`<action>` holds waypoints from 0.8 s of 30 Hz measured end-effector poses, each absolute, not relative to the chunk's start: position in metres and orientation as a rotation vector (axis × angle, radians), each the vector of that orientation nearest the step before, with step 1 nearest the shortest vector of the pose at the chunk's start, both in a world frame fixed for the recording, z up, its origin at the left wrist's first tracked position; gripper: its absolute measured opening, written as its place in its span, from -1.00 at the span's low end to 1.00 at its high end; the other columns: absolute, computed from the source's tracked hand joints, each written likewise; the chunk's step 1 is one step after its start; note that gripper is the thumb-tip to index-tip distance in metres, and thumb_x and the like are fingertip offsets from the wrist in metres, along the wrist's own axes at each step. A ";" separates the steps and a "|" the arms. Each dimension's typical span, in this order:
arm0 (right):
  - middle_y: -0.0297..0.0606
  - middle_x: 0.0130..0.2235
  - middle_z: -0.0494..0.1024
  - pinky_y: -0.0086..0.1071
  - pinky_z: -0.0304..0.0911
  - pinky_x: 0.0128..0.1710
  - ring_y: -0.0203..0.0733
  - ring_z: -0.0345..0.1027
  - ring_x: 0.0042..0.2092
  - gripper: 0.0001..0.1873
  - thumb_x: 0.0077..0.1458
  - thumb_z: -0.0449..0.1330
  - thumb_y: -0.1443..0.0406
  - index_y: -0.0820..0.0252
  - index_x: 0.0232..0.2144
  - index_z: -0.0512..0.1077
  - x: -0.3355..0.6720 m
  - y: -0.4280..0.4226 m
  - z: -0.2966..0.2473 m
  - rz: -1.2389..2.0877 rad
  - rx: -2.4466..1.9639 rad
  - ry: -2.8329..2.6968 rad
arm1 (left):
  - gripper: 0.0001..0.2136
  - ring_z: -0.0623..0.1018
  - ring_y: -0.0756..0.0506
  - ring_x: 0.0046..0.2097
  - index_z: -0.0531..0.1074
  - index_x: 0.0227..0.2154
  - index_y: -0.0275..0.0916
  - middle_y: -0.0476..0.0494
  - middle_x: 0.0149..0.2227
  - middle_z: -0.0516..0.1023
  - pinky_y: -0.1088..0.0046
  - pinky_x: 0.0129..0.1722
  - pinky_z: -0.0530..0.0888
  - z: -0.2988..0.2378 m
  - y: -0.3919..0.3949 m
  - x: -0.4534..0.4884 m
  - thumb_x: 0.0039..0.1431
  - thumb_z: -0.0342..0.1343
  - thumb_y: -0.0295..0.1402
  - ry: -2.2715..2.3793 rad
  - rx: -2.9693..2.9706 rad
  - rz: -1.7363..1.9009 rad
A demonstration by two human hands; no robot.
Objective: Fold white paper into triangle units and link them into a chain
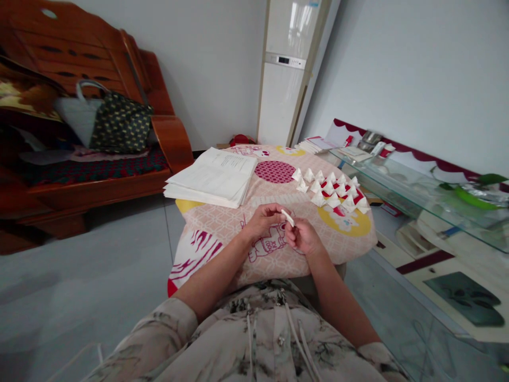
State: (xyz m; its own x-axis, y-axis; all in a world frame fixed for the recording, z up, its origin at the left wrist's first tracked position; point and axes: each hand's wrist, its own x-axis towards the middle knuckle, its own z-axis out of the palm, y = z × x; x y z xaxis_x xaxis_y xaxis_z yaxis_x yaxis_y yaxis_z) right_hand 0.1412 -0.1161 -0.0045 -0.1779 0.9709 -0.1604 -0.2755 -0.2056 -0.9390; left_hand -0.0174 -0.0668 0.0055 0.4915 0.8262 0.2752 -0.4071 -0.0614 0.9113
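Observation:
My left hand [262,218] and my right hand [303,235] meet over the near part of a cushion-like pink patterned surface [222,223]. Both pinch one small folded white paper piece [287,217] between their fingertips. Beyond the hands, several folded white paper triangles [330,189] lie in rows on the far right of the surface. A thick stack of white printed sheets [212,178] rests on its far left corner.
A wooden bench [119,175] with a dark patterned bag [119,123] stands at the left. A glass-topped table [417,185] with booklets, a metal bowl and green things runs along the right. A tall white air conditioner [284,74] stands in the corner. Grey floor lies at the left.

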 end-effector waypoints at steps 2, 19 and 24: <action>-0.41 -0.75 0.32 -0.50 -0.02 -0.83 -0.33 0.16 -0.76 -0.58 -0.07 0.25 -0.05 0.18 -0.58 0.39 0.138 -0.116 -0.006 1.467 -1.092 -1.012 | -0.68 0.49 0.03 -0.46 0.53 -0.47 -0.32 -0.07 -0.48 0.56 0.51 -0.38 0.43 0.003 -0.064 -0.017 -0.12 0.44 -0.17 0.510 1.185 1.083; -0.30 -0.57 0.53 -0.47 0.24 -0.69 -0.26 0.37 -0.62 -0.62 -0.01 0.28 -0.01 0.19 -0.49 0.47 0.134 -0.114 -0.013 0.942 -1.286 -1.214 | -0.60 0.41 0.06 -0.56 0.45 -0.56 -0.31 0.01 -0.59 0.43 0.56 -0.58 0.43 -0.005 -0.059 -0.015 -0.12 0.36 -0.03 0.726 1.119 1.101; -0.34 -0.56 0.53 -0.45 0.21 -0.67 -0.26 0.36 -0.60 -0.71 0.06 0.24 0.07 0.15 -0.52 0.48 0.134 -0.117 -0.014 0.850 -1.311 -1.329 | -0.62 0.35 0.08 -0.60 0.44 -0.62 -0.32 0.02 -0.64 0.37 0.57 -0.63 0.37 -0.005 -0.058 -0.015 -0.11 0.36 -0.08 0.753 1.127 1.041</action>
State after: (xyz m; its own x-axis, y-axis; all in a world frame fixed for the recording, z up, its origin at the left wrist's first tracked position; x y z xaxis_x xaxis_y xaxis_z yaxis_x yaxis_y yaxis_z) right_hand 0.1343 -0.1169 -0.0142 0.1350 0.9729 0.1875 0.2380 0.1519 -0.9593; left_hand -0.0155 -0.0576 -0.0053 0.3570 0.9339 0.0210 -0.2727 0.0827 0.9585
